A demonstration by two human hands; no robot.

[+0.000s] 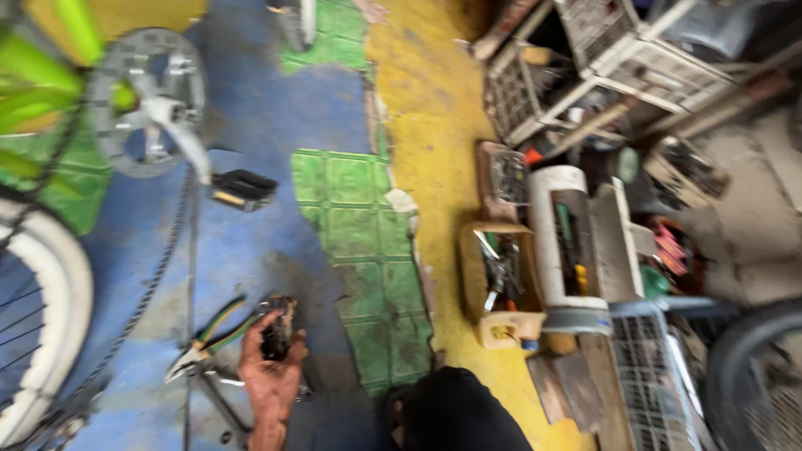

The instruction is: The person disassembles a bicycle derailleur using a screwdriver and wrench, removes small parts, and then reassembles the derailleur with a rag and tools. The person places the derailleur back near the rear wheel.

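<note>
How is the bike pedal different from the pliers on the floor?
The pedal is black and blocky; the pliers are thin, with green and yellow handles. The pedal sits up on the bike's crank, off the ground; the pliers lie flat on the blue floor. The pliers lie close beside the hand; the pedal is farther from it. No hand holds either.

1. A worn floor (251, 108) is showing patches of blue, yellow and green paint (peeling at the edges).
2. White wire crates (618, 50) are leaning at upper right.
3. Open boxes (501, 280) of tools are sitting along the yellow strip.
4. Daylight is falling evenly.
</note>
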